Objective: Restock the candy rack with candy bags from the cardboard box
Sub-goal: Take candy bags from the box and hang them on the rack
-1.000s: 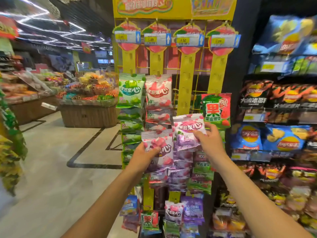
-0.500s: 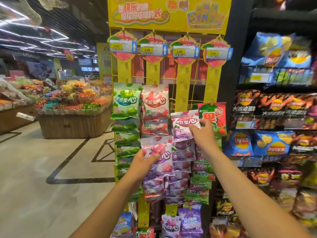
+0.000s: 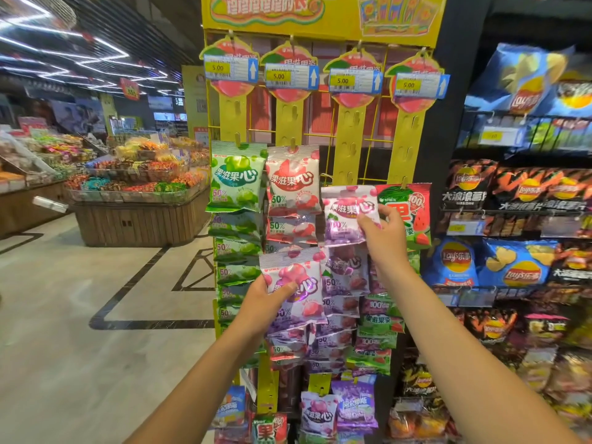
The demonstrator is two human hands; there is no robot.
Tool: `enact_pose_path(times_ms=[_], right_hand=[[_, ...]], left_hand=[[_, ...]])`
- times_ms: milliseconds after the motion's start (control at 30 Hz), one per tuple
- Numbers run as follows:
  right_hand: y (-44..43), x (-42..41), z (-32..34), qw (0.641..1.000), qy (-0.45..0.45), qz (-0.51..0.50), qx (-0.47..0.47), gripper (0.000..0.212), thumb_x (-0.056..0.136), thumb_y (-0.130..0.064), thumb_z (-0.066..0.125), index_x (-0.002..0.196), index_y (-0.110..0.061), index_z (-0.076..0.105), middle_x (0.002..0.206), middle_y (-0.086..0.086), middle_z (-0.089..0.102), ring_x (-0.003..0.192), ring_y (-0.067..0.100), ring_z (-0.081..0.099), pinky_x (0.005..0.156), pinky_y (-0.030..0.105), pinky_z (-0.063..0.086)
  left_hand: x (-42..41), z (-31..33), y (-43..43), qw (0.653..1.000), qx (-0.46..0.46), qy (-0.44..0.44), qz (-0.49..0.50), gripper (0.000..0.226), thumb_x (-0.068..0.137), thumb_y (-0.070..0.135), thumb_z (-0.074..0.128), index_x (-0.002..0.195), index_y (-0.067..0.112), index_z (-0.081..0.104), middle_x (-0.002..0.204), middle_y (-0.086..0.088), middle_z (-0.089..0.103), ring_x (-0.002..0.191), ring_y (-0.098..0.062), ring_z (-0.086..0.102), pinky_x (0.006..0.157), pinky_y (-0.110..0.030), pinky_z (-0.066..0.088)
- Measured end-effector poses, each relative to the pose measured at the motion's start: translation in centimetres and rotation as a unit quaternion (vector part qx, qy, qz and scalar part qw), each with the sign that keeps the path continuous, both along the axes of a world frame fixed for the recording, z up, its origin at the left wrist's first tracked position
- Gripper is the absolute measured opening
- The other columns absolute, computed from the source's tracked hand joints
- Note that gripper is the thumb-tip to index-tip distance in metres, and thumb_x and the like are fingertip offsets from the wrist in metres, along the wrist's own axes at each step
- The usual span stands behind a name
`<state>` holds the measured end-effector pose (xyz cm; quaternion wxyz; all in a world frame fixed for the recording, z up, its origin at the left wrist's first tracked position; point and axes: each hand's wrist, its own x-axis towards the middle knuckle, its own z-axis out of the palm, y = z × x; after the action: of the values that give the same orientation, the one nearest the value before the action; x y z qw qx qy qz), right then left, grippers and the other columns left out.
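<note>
Purple candy bag (image 3: 347, 216): I see it held up at the third hanging strip of the rack, its top edge just below the bare yellow strip, overlapping the left edge of the red watermelon bag (image 3: 413, 213).
Right hand (image 3: 386, 238): my view shows thumb and fingers closed in a pinch on the purple bag's lower right corner, arm reaching up from the lower right.
Pink candy bag (image 3: 293, 280): I see it lower down and to the left, in front of the second and third columns of hanging bags, tilted slightly; more bags seem stacked behind it, though I cannot tell how many.
Left hand (image 3: 266, 302): I see the thumb pressed on the front of the pink bag and the fingers curled behind it, a firm closed grasp on its lower left side.
Candy rack (image 3: 323, 24): I see a yellow wire stand with four hanging strips, each topped by a price tag (image 3: 230, 68) reading 5.00; the upper parts of the two right strips are bare.
Green candy bags (image 3: 237, 177): these fill the first column, overlapping downward.
White-and-red bags (image 3: 293, 184): these hang in the second column, just beside the green ones.
Chip shelves (image 3: 525, 200): I see dark shelving to the right of the rack, packed with blue and black chip bags.
Produce island (image 3: 134, 200): this stands well apart across the pale floor at left.
</note>
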<state>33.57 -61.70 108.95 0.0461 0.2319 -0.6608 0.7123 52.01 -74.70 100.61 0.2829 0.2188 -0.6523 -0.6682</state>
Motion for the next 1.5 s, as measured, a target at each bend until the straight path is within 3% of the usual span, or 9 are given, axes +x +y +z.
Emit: enact_pose_path(times_ms=[200,367,633,767,833,933,1033,1300,1500], right_hand=[[-1.0,-0.4,-1.1,0.999,-0.010,-0.012,0.031,0.046,0.098,-0.029,0.066,0.140,-0.020,0.048,0.128,-0.006,0.051,0.109,0.015,0.052,0.087,0.034,0.044],[-1.0,-0.3,-3.1,0.999,-0.014,-0.011,0.048,0.049,0.101,-0.027,0.063,0.144,-0.014,0.044,0.135,-0.002,0.046,0.112,0.014,0.045,0.090,0.033,0.039],[-0.6,0.4,-5.7,0.996,-0.016,-0.034,0.076,0.051,0.099,-0.038,0.065,0.139,-0.010,0.052,0.133,0.003,0.059,0.114,0.020,0.058,0.092,0.037,0.049],[0.0,0.5,-7.4,0.998,-0.036,-0.005,0.050,0.040,0.096,-0.034,0.070,0.115,0.001,0.067,0.115,0.013,0.070,0.096,0.018,0.070,0.061,0.015,0.055],[0.1,0.1,-8.3,0.997,-0.068,0.014,0.035,0.049,0.093,-0.039,0.073,0.119,0.001,0.066,0.120,0.014,0.068,0.100,0.021,0.072,0.064,0.019,0.059],[0.6,0.6,-8.8,0.995,-0.096,0.027,0.032,0.041,0.094,-0.031,0.073,0.113,0.004,0.065,0.098,0.013,0.071,0.084,0.022,0.076,0.067,0.026,0.062],[1.1,0.8,-9.7,0.991,-0.120,0.043,0.038,0.040,0.094,-0.025,0.074,0.118,0.005,0.066,0.085,0.009,0.078,0.085,0.024,0.078,0.074,0.033,0.064],[3.1,1.4,-9.3,0.995,-0.037,0.016,0.091,0.015,0.090,-0.033,0.077,0.096,-0.020,0.073,0.086,-0.001,0.078,0.077,0.016,0.077,0.078,0.045,0.063],[3.7,2.5,-5.7,0.996,0.011,0.081,0.047,0.013,0.097,-0.031,0.068,0.108,-0.024,0.069,0.096,0.001,0.075,0.082,0.016,0.074,0.075,0.038,0.063]], left_hand=[[0.2,-0.3,-0.1,1.000,-0.005,-0.002,0.002,0.092,0.096,0.040,0.072,0.164,0.009,0.019,0.172,-0.006,0.019,0.155,-0.026,0.028,0.120,-0.046,0.031],[0.5,-0.9,-0.1,1.000,-0.012,-0.011,0.006,0.086,0.097,0.038,0.071,0.163,0.009,0.023,0.171,-0.005,0.023,0.154,-0.026,0.030,0.119,-0.045,0.032],[0.3,-1.3,-0.2,1.000,-0.020,-0.023,0.009,0.081,0.098,0.037,0.071,0.162,0.011,0.028,0.171,-0.005,0.024,0.154,-0.026,0.029,0.118,-0.045,0.032],[0.1,-1.5,-0.3,1.000,-0.011,-0.020,0.007,0.082,0.097,0.037,0.071,0.162,0.011,0.027,0.171,-0.005,0.023,0.154,-0.027,0.029,0.119,-0.047,0.031],[-0.1,-1.5,-0.2,1.000,-0.013,-0.018,0.003,0.081,0.098,0.037,0.071,0.161,0.011,0.028,0.171,-0.005,0.024,0.154,-0.027,0.030,0.118,-0.046,0.032],[-0.4,-1.3,0.0,1.000,-0.008,-0.010,-0.001,0.077,0.098,0.036,0.071,0.159,0.011,0.032,0.170,-0.005,0.026,0.153,-0.026,0.032,0.115,-0.042,0.033],[-0.7,-0.7,0.4,1.000,-0.010,-0.009,-0.012,0.085,0.097,0.036,0.071,0.163,0.010,0.025,0.172,-0.005,0.022,0.154,-0.027,0.029,0.116,-0.043,0.032],[-2.5,2.0,1.1,0.999,-0.020,0.005,-0.041,0.085,0.098,0.038,0.070,0.163,0.010,0.022,0.171,-0.005,0.022,0.153,-0.027,0.030,0.110,-0.040,0.034],[-4.8,6.0,2.1,0.996,-0.063,0.012,-0.068,0.074,0.099,0.036,0.070,0.157,0.011,0.032,0.148,0.007,0.040,0.134,-0.019,0.042,0.104,-0.035,0.036]])
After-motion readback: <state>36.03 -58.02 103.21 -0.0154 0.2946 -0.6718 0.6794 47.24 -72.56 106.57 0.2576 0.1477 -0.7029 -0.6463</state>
